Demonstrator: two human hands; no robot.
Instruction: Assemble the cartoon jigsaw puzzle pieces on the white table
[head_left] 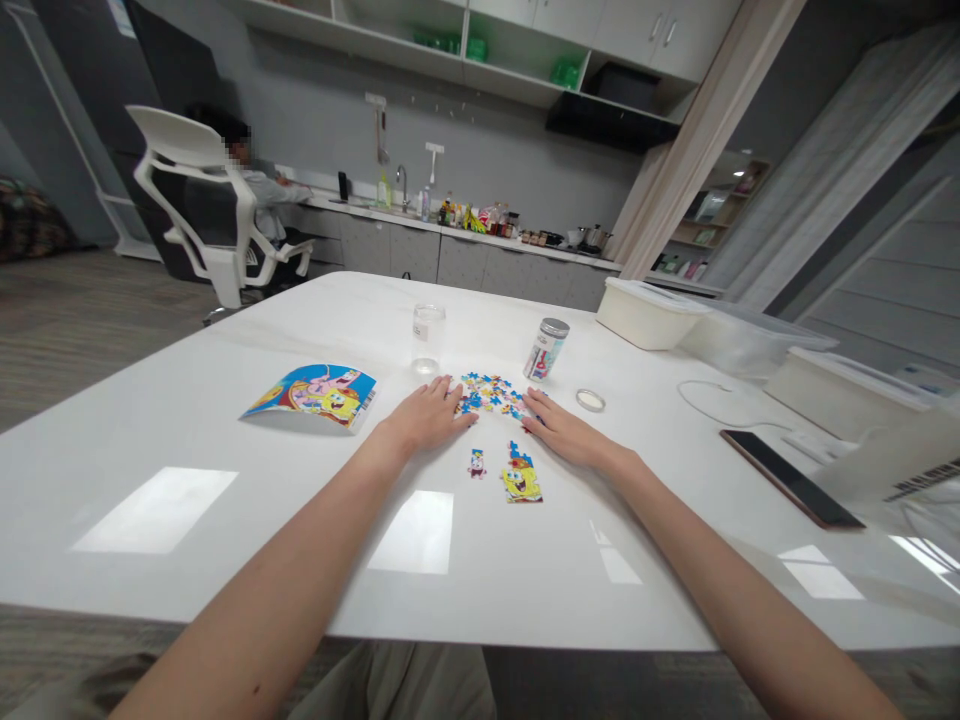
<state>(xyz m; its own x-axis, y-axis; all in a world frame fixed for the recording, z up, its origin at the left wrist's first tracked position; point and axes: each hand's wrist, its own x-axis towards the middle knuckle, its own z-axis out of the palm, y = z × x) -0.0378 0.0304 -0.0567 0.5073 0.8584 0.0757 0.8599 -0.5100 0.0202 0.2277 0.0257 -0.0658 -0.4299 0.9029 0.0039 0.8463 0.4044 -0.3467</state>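
A loose pile of jigsaw puzzle pieces (491, 392) lies on the white table between my hands. My left hand (431, 415) rests at the pile's left edge, palm down with fingers stretched out. On the right edge, my right hand (559, 428) lies the same way, its fingertips touching the outer pieces. Nearer to me sits a joined puzzle section (521, 478) showing a yellow cartoon face. Left of it is a small joined bit (477, 464) with a pink figure. A curved picture sheet (319, 397) with the cartoon lies left of my left hand.
Behind the pile stand a clear jar (428, 340) and a labelled canister (547, 350); a round lid (590, 400) lies nearby. To the right are a dark tablet (791, 478), a cable and storage boxes (652, 312). A person sits by a white chair (199, 190) at back left.
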